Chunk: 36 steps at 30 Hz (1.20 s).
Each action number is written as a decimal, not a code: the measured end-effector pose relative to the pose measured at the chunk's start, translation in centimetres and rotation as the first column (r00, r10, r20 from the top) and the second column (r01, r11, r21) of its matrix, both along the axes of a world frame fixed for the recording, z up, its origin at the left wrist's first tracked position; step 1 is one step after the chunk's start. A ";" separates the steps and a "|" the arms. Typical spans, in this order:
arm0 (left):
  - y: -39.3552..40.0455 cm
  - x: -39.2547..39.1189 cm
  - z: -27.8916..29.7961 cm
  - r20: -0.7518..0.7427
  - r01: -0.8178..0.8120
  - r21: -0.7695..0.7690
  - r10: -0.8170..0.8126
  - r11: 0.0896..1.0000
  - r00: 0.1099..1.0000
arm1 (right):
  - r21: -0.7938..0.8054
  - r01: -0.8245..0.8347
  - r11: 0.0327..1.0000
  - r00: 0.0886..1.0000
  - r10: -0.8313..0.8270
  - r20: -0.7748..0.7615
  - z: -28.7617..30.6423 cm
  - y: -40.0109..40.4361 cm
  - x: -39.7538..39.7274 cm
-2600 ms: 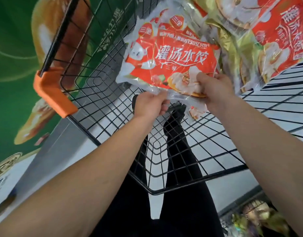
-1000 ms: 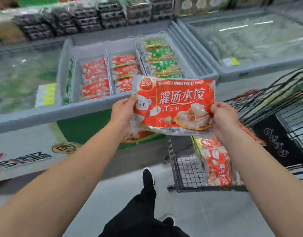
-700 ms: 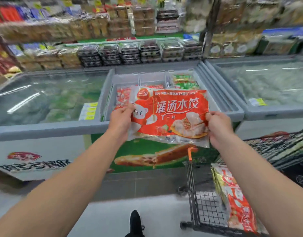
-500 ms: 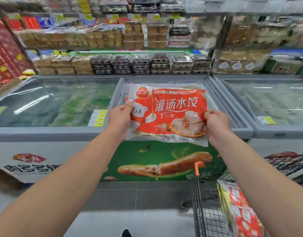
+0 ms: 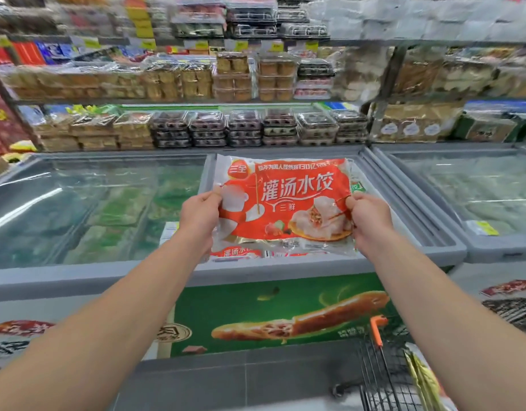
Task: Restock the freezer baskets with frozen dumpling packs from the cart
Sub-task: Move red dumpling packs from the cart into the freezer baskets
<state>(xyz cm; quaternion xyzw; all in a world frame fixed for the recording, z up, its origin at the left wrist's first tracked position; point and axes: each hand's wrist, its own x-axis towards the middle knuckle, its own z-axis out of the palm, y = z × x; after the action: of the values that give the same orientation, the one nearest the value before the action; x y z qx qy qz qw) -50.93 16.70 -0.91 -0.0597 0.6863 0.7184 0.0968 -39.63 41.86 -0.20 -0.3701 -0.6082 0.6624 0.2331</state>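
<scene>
I hold a red dumpling pack (image 5: 285, 203) flat and face up, out in front of me over the open section of the grey chest freezer (image 5: 427, 232). My left hand (image 5: 201, 215) pinches its left edge and my right hand (image 5: 367, 216) pinches its right edge. Just below the pack, more red packs (image 5: 238, 252) show in the freezer basket; the rest of the basket is hidden behind the held pack. The black wire cart (image 5: 383, 378) with an orange handle corner stands at the lower right, with another pack (image 5: 424, 381) partly in view inside it.
Closed glass lids cover the freezer sections to the left (image 5: 87, 209) and right (image 5: 469, 188). Shelves of boxed and trayed goods (image 5: 244, 129) rise behind the freezers. The freezer's green front panel (image 5: 270, 315) faces me across a strip of grey floor (image 5: 226, 381).
I lifted the pack out of the cart, turned to the freezer and carried it forward. Over the last second it has moved out over the open freezer section.
</scene>
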 end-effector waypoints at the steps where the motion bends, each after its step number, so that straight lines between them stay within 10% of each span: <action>1: -0.1 -1.0 -0.1 0.004 0.007 0.000 -0.007 1.000 1.000 | 0.005 0.009 1.000 1.000 -0.009 0.001 -0.2 -0.1 -0.8; 36: 23.3 -30.6 -13.3 0.319 -0.052 -0.078 0.074 0.996 0.945 | 0.041 -0.147 0.988 0.946 0.128 0.297 -10.7 22.9 -33.2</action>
<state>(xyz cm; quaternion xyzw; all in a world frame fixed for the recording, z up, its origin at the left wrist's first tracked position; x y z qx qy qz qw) -81.51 40.03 -14.17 -0.2013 0.6832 0.6778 0.1823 -72.86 64.79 -10.89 -0.4135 -0.6807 0.5955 0.1048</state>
